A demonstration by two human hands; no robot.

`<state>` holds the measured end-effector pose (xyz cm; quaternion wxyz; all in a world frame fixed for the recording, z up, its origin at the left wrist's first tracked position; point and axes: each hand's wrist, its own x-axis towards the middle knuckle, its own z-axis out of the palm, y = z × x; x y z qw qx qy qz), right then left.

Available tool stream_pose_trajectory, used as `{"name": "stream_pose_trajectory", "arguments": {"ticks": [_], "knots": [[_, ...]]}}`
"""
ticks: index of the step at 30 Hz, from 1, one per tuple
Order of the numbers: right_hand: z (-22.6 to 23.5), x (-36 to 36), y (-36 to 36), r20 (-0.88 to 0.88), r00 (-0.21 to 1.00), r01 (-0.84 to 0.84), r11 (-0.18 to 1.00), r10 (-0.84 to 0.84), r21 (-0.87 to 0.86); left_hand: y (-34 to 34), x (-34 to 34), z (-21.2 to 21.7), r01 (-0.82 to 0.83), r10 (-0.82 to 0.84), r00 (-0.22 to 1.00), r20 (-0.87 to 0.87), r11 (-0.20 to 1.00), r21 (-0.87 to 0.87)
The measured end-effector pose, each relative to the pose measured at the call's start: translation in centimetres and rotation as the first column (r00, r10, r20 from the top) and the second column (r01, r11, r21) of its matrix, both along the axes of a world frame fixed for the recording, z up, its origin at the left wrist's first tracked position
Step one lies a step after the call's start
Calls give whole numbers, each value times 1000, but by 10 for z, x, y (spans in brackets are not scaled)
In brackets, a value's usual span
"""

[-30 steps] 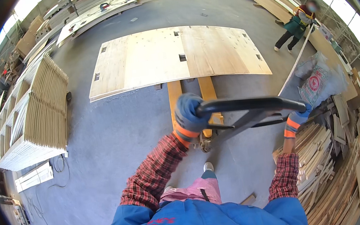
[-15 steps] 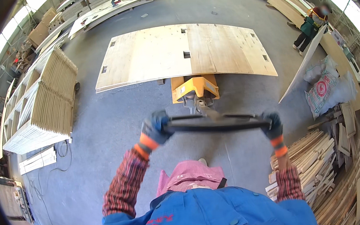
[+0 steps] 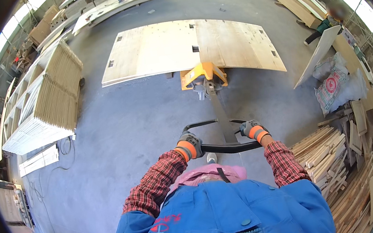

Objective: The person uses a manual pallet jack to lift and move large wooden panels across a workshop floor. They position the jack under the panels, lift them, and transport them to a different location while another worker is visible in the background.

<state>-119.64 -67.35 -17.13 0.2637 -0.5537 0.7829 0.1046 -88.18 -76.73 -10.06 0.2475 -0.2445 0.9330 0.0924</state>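
Note:
My gloved left hand (image 3: 189, 144) is wrapped round the left side of a black loop handle (image 3: 231, 148), close in front of my body. On the loop's other side my right hand (image 3: 253, 130), also gloved, is closed round it. A dark shaft (image 3: 221, 115) runs from this handle to a yellow pallet jack (image 3: 208, 70). Wide plywood sheets (image 3: 153, 49) with small square cut-outs lie over the jack, which hides its forks.
At left stands a tall stack of slatted wooden frames (image 3: 48, 97), with a cable (image 3: 72, 152) on the floor nearby. Woven sacks (image 3: 332, 83), loose wood strips (image 3: 324, 151) and a leaning board (image 3: 317, 55) line the right. A person (image 3: 328, 24) is behind that board.
Both hands have drawn the handle down and nearer my body, a little to the right. The shaft now shows at full length. The person at right has sunk lower behind the board.

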Motion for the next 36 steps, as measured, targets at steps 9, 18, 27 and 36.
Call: {"name": "stream_pose_trajectory", "arguments": {"ticks": [9, 18, 27, 36], "knots": [[111, 19, 42, 25, 958, -279, 946, 286, -163, -35, 17, 13, -98, 84, 968, -238, 994, -45], [-65, 85, 148, 196, 893, -432, 894, 406, 117, 59, 71, -138, 146, -186, 950, 250, 975, 170], [79, 33, 62, 104, 866, -443, 848, 489, -291, -31, 20, -12, 87, -96, 995, 41, 981, 173], [85, 17, 49, 11, 892, -347, 699, 453, -626, -45, 9, 18, 13, -9, 999, -31, 992, 124]]}}
